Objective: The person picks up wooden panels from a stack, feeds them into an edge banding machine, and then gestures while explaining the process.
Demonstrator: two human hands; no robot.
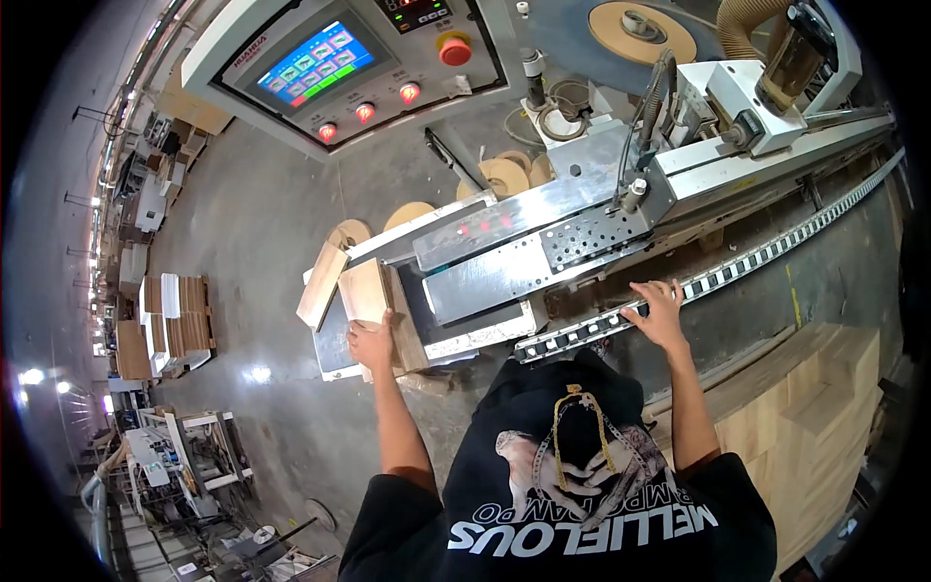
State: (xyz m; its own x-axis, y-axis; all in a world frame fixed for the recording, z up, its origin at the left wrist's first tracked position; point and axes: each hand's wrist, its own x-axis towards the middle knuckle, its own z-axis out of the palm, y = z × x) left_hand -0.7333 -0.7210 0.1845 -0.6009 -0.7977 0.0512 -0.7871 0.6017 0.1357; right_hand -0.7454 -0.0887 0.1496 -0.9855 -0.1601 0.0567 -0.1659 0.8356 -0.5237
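Note:
My left hand (370,341) is closed on the near end of a pale wooden board (364,291). The board rests at the left end of the machine bed, on top of a second, browner board (404,325) whose right side shows. To its left lies another short wooden board (323,286), tilted the other way. My right hand (661,315) is open, its fingers spread over the roller rail (621,318) that curves along the front of the machine. Nothing is in it, and whether its fingertips touch the rail I cannot tell.
A control panel (315,73) with a screen, lit knobs and a red button (454,50) overhangs the far side. A metal feed table (495,281) leads into the machine (718,145). Stacked wooden panels (795,407) stand at the right; rolls of edge band (504,177) lie behind.

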